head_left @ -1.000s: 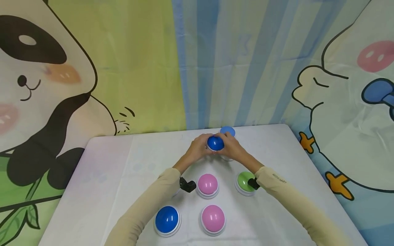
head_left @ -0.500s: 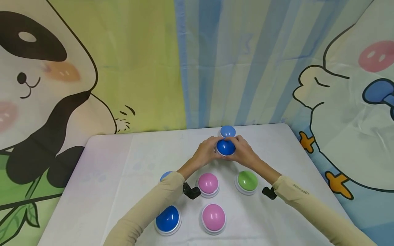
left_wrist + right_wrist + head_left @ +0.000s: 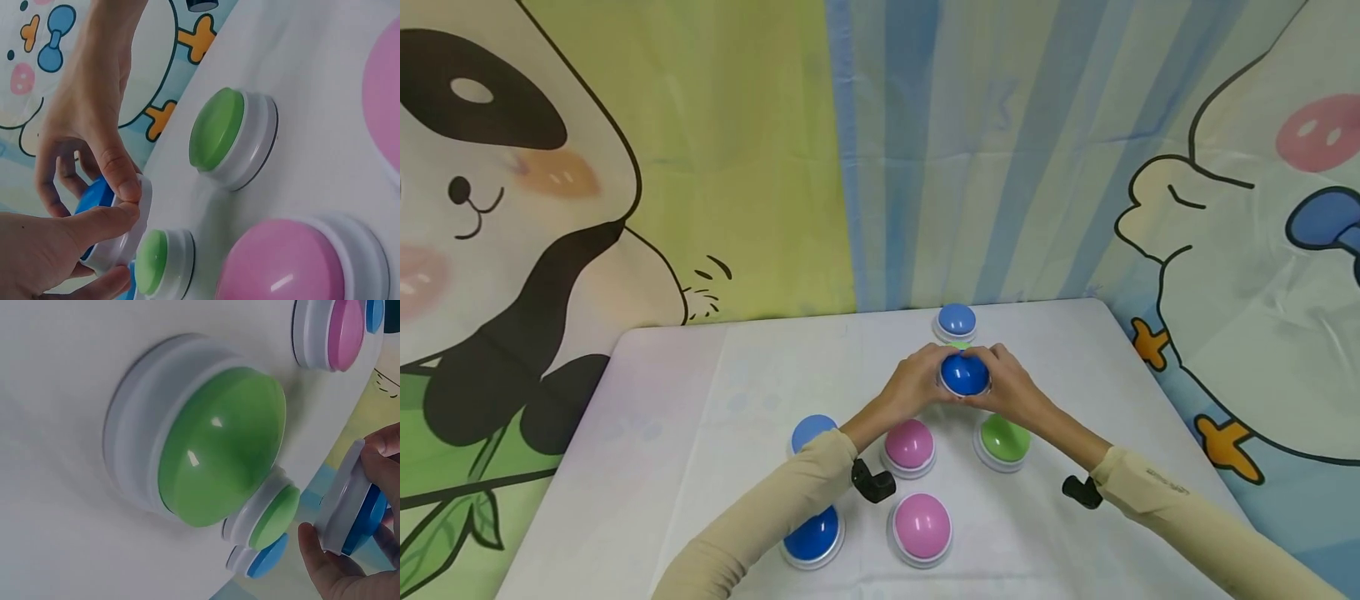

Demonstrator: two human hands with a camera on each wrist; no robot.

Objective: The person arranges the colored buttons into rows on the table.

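Both hands hold one dark blue dome push button (image 3: 965, 375) with a white base, lifted above the table. My left hand (image 3: 916, 385) grips its left side and my right hand (image 3: 1009, 388) its right side. In the left wrist view, thumbs and fingers pinch its white rim (image 3: 132, 234). Tilted blue dome and white base (image 3: 347, 503) also show in the right wrist view. Just behind it, a green button (image 3: 152, 261) is mostly hidden by the hands in the head view. A lighter blue button (image 3: 957, 320) stands farther back.
Nearer stand a pink button (image 3: 909, 444) and a green button (image 3: 1004, 439). Closer still are another pink button (image 3: 922, 527) and a dark blue button (image 3: 812, 536), partly under the left sleeve. A light blue button (image 3: 812, 431) sits left on the white table (image 3: 685, 433). Printed curtains (image 3: 760, 167) surround it.
Both hands have carried the dark blue button rightward and toward me. The light blue button at the back is now uncovered, and a sliver of green shows behind the held button.
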